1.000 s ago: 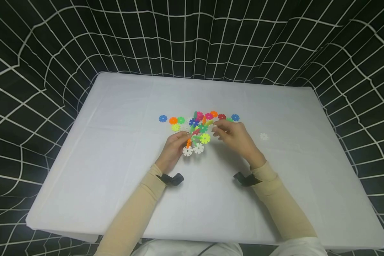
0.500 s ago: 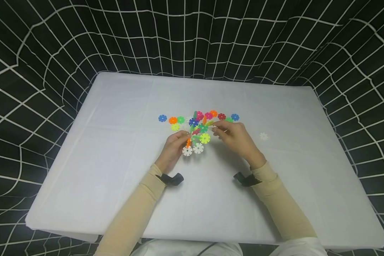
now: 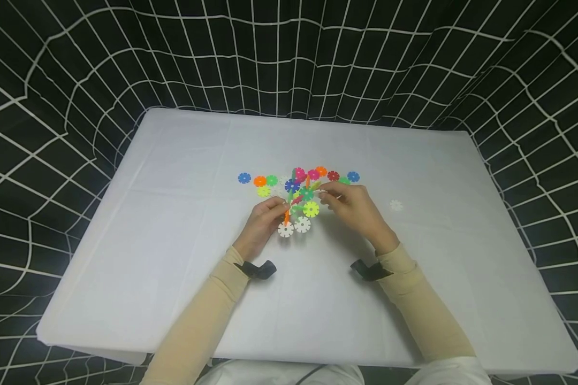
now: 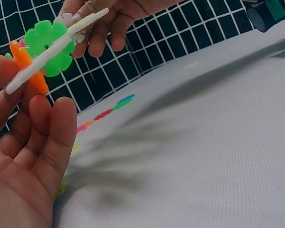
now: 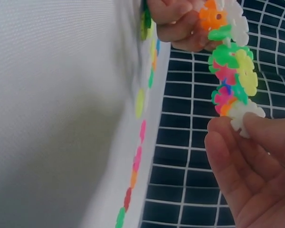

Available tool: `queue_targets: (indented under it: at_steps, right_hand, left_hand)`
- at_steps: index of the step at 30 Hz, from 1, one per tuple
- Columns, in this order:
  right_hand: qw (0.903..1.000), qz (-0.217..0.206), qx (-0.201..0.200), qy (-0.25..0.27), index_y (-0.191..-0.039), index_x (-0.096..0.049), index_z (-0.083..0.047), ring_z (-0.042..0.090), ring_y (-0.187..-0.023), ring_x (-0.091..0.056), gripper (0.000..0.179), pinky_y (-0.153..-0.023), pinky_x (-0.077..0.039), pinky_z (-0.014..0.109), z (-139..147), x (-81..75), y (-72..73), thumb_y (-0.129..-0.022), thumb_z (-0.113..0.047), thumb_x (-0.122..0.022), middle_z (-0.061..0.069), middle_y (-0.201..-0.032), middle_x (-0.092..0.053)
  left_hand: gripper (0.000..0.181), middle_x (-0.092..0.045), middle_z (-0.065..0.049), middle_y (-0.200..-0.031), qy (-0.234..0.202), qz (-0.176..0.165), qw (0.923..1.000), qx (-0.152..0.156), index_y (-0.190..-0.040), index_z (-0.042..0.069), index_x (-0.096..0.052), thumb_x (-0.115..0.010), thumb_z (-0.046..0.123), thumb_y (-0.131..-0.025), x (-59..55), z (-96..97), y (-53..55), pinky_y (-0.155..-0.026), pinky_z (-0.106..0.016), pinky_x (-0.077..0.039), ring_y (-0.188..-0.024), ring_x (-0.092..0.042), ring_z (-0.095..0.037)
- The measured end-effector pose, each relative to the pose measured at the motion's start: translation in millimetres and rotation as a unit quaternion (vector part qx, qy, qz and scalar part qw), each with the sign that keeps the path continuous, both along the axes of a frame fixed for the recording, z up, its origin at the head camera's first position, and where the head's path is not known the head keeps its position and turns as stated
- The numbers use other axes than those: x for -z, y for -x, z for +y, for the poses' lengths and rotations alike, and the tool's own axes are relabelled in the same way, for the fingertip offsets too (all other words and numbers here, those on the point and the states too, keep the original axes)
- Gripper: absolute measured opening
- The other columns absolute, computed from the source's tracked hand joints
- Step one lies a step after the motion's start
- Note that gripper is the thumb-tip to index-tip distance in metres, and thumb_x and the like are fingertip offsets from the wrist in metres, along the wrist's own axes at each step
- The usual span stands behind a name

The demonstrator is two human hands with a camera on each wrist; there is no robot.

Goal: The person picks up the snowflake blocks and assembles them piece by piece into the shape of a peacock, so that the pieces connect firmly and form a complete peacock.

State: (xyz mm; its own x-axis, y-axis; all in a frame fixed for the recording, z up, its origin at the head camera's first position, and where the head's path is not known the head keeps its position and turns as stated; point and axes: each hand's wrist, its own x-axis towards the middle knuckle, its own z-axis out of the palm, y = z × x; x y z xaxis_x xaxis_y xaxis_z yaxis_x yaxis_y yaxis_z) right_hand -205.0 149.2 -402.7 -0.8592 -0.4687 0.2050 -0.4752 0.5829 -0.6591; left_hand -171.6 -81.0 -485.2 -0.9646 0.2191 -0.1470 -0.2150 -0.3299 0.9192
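Note:
Interlocking snowflake discs of many colours form a joined chain (image 5: 225, 57) between the two hands, held above the table. My left hand (image 3: 260, 222) pinches the chain's near end, by an orange disc (image 4: 38, 81) that crosses a white disc (image 4: 52, 50) seen edge-on. At the far end, thumb and fingers of my right hand (image 3: 354, 206) pinch a white disc (image 5: 242, 114). A yellow disc (image 3: 311, 209) and another white disc (image 3: 302, 224) stick out of the chain toward the person. The left fingers partly cover the joint there.
Loose discs lie in a rough row behind the hands on the white-covered table (image 3: 173, 267), among them a blue disc (image 3: 244, 178) on the left and another blue disc (image 3: 353, 176) on the right. One white disc (image 3: 396, 205) lies apart. Black netted cloth (image 3: 279, 53) surrounds the table.
The near end of the chain has swung slightly right and toward the person, its discs turning a little. Both hands keep their grips and have hardly moved.

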Motion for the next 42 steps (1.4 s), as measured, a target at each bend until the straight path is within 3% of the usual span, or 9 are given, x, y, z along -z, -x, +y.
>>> queue_targets:
  at_steps: [5, 13, 20, 24, 30, 36, 42]
  right_hand:
    - [0.9998, 0.020, -0.001, 0.006, -0.116, -0.072, -0.004, 0.026, -0.080, -0.074, 0.021, -0.071, -0.062, 0.040, -2, 3.0, -1.5, -0.096, -0.004, -0.067, 0.013, -0.103, -0.077]
    - [0.9972, 0.073, -0.008, 0.012, -0.118, -0.074, -0.004, 0.026, -0.094, -0.076, 0.026, -0.084, -0.062, 0.041, -5, 7.6, -7.1, -0.093, 0.000, -0.070, 0.013, -0.110, -0.077]
    - [0.9989, 0.046, 0.012, 0.008, -0.111, -0.059, -0.007, 0.026, -0.089, -0.074, 0.020, -0.080, -0.062, 0.044, -5, 7.9, -5.4, -0.095, -0.010, -0.070, 0.012, -0.101, -0.077]
    - [0.9998, 0.016, 0.012, -0.010, -0.111, -0.060, -0.008, 0.025, -0.096, -0.071, 0.019, -0.083, -0.059, 0.044, -2, 7.5, -0.1, -0.095, -0.013, -0.071, 0.010, -0.105, -0.076]
    - [0.9950, -0.059, 0.054, -0.060, -0.120, -0.065, -0.008, 0.029, -0.110, -0.067, 0.023, -0.091, -0.057, 0.047, 17, 1.1, 24.6, -0.099, -0.017, -0.066, 0.011, -0.116, -0.072]
    - [0.9759, -0.099, 0.143, -0.132, -0.126, -0.065, -0.007, 0.034, -0.119, -0.059, 0.027, -0.104, -0.049, 0.055, 40, -0.8, 59.0, -0.103, -0.020, -0.056, 0.015, -0.128, -0.067]
    - [0.9636, -0.122, 0.126, -0.202, -0.136, -0.061, -0.004, 0.042, -0.137, -0.045, 0.036, -0.116, -0.037, 0.060, 45, 8.5, 81.1, -0.103, -0.013, -0.051, 0.022, -0.143, -0.054]
  left_hand:
    - [0.009, -0.057, 0.003, -0.098, 0.010, 0.007, 0.9998, 0.013, -0.097, 0.010, -0.065, -0.058, 0.016, -0.101, -0.9, -0.3, -0.4, -0.092, -0.022, -0.050, -0.096, -0.053, -0.012]
    - [0.011, -0.061, 0.003, -0.099, 0.019, 0.015, 0.9994, 0.025, -0.098, 0.011, -0.067, -0.058, 0.016, -0.100, -3.2, -1.4, -0.7, -0.099, -0.026, -0.047, -0.099, -0.055, -0.013]
    - [0.010, -0.060, 0.002, -0.101, 0.019, 0.005, 0.9997, 0.014, -0.099, 0.009, -0.065, -0.059, 0.017, -0.100, -3.4, -0.7, -0.9, -0.104, -0.029, -0.045, -0.102, -0.055, -0.013]
    - [0.011, -0.060, 0.002, -0.103, 0.014, 0.002, 0.9999, 0.003, -0.103, 0.008, -0.066, -0.060, 0.017, -0.100, -4.0, -0.3, -1.6, -0.103, -0.024, -0.047, -0.101, -0.056, -0.013]
    - [0.007, -0.059, 0.004, -0.094, -0.013, 0.004, 0.9999, -0.005, -0.104, 0.012, -0.063, -0.059, 0.017, -0.102, -4.2, -0.2, -1.7, -0.083, -0.023, -0.050, -0.090, -0.055, -0.012]
    - [0.004, -0.066, 0.003, -0.085, -0.031, 0.002, 0.9995, -0.002, -0.103, 0.014, -0.062, -0.059, 0.012, -0.102, -2.1, -1.0, -2.2, -0.079, -0.026, -0.055, -0.082, -0.062, -0.013]
    - [0.004, -0.069, 0.001, -0.085, -0.046, 0.006, 0.9989, -0.001, -0.103, 0.014, -0.055, -0.059, 0.011, -0.102, -1.1, -1.3, -2.2, -0.077, -0.027, -0.057, -0.079, -0.065, -0.014]
